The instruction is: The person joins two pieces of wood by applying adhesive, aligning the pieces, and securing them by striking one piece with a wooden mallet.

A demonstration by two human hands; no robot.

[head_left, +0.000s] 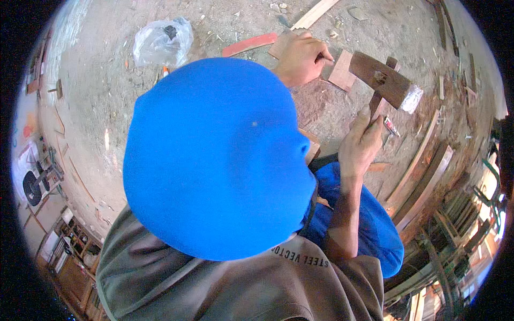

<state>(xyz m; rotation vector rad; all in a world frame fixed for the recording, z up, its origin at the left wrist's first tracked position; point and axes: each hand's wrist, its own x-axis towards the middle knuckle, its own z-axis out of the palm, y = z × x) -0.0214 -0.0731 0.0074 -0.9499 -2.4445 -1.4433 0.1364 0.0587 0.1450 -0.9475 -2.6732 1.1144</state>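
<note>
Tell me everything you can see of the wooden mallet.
The wooden mallet has a dark brown block head, pale and worn at its right end, with a slimmer wooden handle passing through the middle. It is raised and tilted above the sawdust-covered ground, beside a small reddish wood block. The right hand grips the lower handle, while the left hand is apart from it.

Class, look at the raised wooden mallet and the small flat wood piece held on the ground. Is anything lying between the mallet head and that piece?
Nothing visible does. The mallet, gripped by the right hand, hangs just above the wood piece. The left hand rests beside it, off to the side.
</note>
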